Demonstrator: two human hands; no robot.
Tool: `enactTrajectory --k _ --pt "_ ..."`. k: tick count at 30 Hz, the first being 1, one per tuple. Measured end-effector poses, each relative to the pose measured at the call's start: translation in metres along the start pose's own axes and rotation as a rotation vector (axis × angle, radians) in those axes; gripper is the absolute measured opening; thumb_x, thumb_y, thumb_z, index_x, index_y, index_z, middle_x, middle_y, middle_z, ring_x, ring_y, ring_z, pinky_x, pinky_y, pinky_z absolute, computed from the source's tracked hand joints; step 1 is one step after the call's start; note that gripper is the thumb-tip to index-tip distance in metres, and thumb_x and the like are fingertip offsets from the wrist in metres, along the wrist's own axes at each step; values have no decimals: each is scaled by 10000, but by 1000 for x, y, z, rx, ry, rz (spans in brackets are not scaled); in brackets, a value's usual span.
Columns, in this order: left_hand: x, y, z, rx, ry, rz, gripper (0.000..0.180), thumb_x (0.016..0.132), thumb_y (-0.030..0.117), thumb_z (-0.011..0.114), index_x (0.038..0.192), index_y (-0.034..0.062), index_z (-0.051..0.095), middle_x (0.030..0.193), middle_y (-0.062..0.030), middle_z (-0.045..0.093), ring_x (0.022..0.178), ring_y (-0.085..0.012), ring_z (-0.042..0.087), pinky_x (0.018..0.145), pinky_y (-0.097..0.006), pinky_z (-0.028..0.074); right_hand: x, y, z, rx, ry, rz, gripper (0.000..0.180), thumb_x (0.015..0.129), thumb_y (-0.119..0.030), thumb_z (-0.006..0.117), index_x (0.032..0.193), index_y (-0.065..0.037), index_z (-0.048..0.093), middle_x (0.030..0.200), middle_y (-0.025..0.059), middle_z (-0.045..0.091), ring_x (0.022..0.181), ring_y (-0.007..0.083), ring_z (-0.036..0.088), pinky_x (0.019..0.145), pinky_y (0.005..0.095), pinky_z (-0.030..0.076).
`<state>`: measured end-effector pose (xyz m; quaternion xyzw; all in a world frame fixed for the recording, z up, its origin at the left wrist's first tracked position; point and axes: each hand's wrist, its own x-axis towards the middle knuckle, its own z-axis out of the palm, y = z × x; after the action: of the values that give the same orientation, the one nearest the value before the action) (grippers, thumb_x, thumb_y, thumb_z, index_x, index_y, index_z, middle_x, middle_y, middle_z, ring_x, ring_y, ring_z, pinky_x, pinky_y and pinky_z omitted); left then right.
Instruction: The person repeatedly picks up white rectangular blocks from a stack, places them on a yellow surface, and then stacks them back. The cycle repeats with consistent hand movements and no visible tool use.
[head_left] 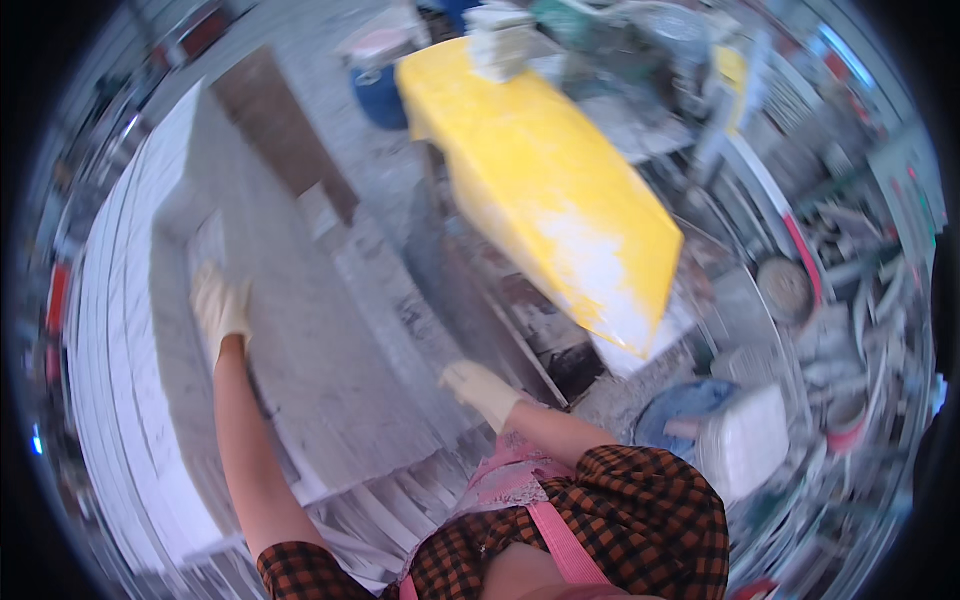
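Note:
A stack of white sheets or slabs (125, 400) fills the left side, with a large grey, stone-like panel (310, 330) on it. My left hand (221, 308), in a cream glove, lies on the panel near its left edge, thumb apart from the fingers. Just beyond the fingertips is a pale rectangular patch (207, 240); whether it is a loose piece or a recess, I cannot tell. My right hand (482, 392), also gloved, is at the panel's right side, above or against its edge. Blur hides how its fingers are bent.
Right of the panel stands a bench covered by a yellow sheet (545, 165) with white dust on it. A brown board (275, 125) lies at the far end. A blue barrel (378, 98) stands behind, and a white container (745, 440) is at my right.

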<state>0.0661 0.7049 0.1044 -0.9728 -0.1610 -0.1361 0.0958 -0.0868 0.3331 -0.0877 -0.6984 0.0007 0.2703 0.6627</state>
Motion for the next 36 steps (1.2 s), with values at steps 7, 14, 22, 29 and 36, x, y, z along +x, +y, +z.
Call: enactTrajectory --k 7,14,22,29,36 --pt "13 -2 3 2 -10 -85 739 877 332 764 1450 -14 450 1404 -188 559 1355 -349 485 1124 -451 375 -133 19 -78 -316 182 -207 370 1004 -382 547 966 -42 687 855 79 656 655 174 590 638 341 483" --pt "8 -34 34 218 303 424 412 1040 186 513 1404 -3 551 1491 -248 494 1406 -380 437 1195 -443 296 -291 66 -181 -374 628 312 502 1000 -472 538 984 -6 724 969 177 713 889 340 669 827 399 525" --pt "6 160 -33 -867 33 537 306 1052 222 558 1159 -37 680 1167 -204 691 1104 -310 647 997 -399 477 -398 117 -336 -197 1247 442 493 987 -447 523 860 -6 704 741 150 708 676 269 697 726 412 538" --pt "-191 419 -103 -1524 -334 307 283 1053 199 597 844 15 645 735 -57 647 667 -119 584 656 -268 470 -362 65 -620 -742 1433 373 415 977 -471 534 933 -105 726 691 121 707 771 344 721 781 455 543" --pt "-275 667 -144 -1506 -304 13 345 1073 232 538 854 -7 657 659 -79 635 610 -130 594 658 -274 499 -297 -8 -893 -1365 1183 8 426 859 -230 681 1258 -95 613 1207 178 670 1162 355 625 978 465 489"
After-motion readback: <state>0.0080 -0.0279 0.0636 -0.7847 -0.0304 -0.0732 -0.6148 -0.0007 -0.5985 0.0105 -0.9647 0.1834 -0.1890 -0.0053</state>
